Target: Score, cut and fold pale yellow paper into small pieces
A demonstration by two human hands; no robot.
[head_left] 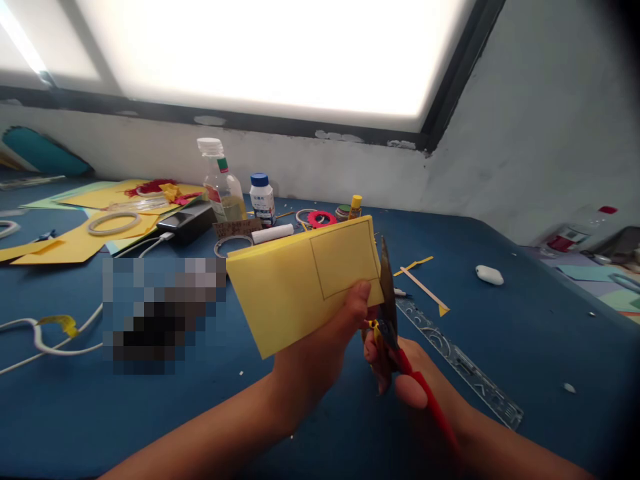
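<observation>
My left hand (325, 340) grips a folded piece of yellow paper (280, 287), thumb on its near face. A rectangle is drawn in dark line on the right part of that face. Red-handled scissors (417, 377) are in my right hand (400, 373), fingers wrapped round the handles. The blades point upward along the paper's right edge. Some yellow scraps show by the scissors' pivot; whether the blades are around the paper I cannot tell.
A clear ruler (465, 367) lies to the right, near a white case (489, 275) and a thin stick (425, 289). Behind stand a clear bottle (223, 187), a blue-capped bottle (263, 200) and a glue stick (355, 207). Yellow sheets (65, 243) and white cable (55, 350) are left.
</observation>
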